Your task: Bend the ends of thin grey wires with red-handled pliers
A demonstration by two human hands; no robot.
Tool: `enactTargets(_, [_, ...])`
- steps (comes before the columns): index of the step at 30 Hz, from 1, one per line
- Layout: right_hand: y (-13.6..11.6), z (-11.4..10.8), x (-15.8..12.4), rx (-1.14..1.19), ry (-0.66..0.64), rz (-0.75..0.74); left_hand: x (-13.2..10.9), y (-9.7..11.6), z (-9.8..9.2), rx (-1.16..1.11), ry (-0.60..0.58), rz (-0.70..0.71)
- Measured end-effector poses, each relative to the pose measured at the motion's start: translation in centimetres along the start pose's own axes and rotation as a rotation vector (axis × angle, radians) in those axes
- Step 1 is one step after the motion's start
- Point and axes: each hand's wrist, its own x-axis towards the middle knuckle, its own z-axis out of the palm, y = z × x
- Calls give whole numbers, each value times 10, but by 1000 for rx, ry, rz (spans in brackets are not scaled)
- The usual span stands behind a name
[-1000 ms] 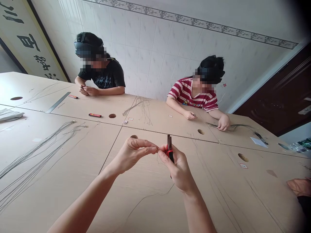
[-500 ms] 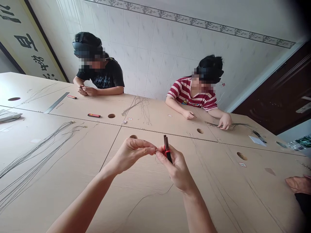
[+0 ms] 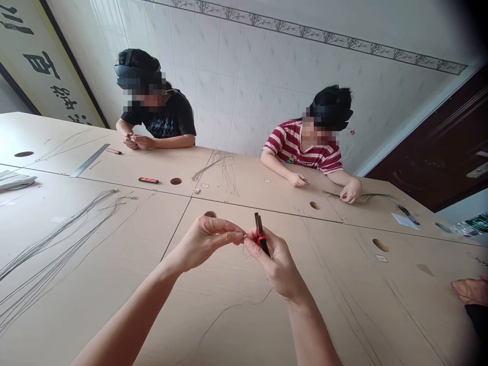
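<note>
Above the middle of the table, my left hand (image 3: 208, 241) is closed in a pinch at the end of a thin dark cord (image 3: 224, 309). The tips of my right hand (image 3: 281, 262) meet it there, thumb and forefinger also closed on the cord end. Pliers (image 3: 260, 230) with red and black handles are tucked in my right hand, jaws pointing up and away from the cord. A small loop of cord hangs below the fingertips, and the rest trails over the table. Any tiny part between the fingertips is hidden.
Bundled cords (image 3: 72, 231) with small metal ends lie at left. Across the table sit two co-workers, one in a black shirt (image 3: 168, 117), one in a striped shirt (image 3: 301, 147). A steel ruler (image 3: 90, 160), a red-black knife-like case (image 3: 148, 180) and table holes (image 3: 380, 245) are around.
The pliers' jaws have tilted slightly to the left in my right hand. Both hands otherwise keep nearly the same place and pinch. The view has shifted very slightly.
</note>
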Motion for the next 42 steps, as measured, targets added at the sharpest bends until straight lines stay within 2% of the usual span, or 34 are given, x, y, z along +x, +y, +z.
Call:
enactTargets(11, [-2,0,3,12,2,3,1,2,2,27,-18,3])
enactTargets(17, [0,-1,6,7,56,-5,5,-2,3,-61,-17,-4])
enactTargets(26, [3,-2,4,-38,57,-31,4,-2,3,-182,-24,-40])
enactTargets(42, [-2,0,0,-87,41,-8,2,5,3,74,10,12])
